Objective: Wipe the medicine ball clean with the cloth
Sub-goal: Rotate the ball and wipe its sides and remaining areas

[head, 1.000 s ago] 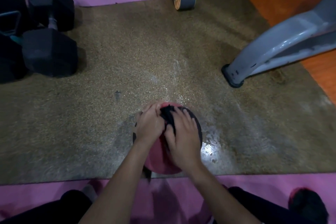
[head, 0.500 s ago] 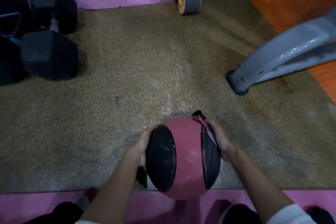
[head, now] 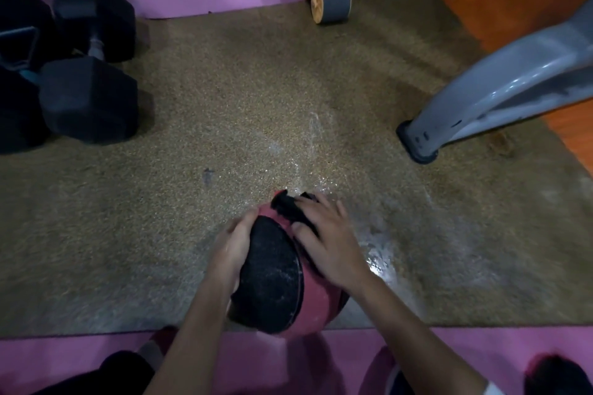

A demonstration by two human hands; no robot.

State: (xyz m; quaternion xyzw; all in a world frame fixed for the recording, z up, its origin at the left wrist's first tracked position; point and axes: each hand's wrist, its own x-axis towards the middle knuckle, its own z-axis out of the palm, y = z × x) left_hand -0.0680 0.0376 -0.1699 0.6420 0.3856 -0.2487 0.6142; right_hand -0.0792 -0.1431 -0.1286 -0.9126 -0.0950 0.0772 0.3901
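Observation:
The medicine ball (head: 276, 279), pink with black panels, rests on the brown mat near its front edge. My left hand (head: 232, 244) grips the ball's left side and steadies it. My right hand (head: 330, 240) lies flat on the ball's upper right, pressing a dark cloth (head: 290, 207) against it. The cloth sticks out beyond my fingertips at the ball's far top. Part of the cloth is hidden under my palm.
Black hex dumbbells (head: 86, 67) lie at the left edge of the brown mat (head: 224, 112). An orange and grey ab wheel (head: 330, 0) stands at the back. A grey machine leg (head: 481, 96) reaches in from the right. Wet patches (head: 378, 260) glisten beside the ball.
My right hand moved with the cloth from the ball's right side up onto its top. The ball turned, so the left black panel now faces up.

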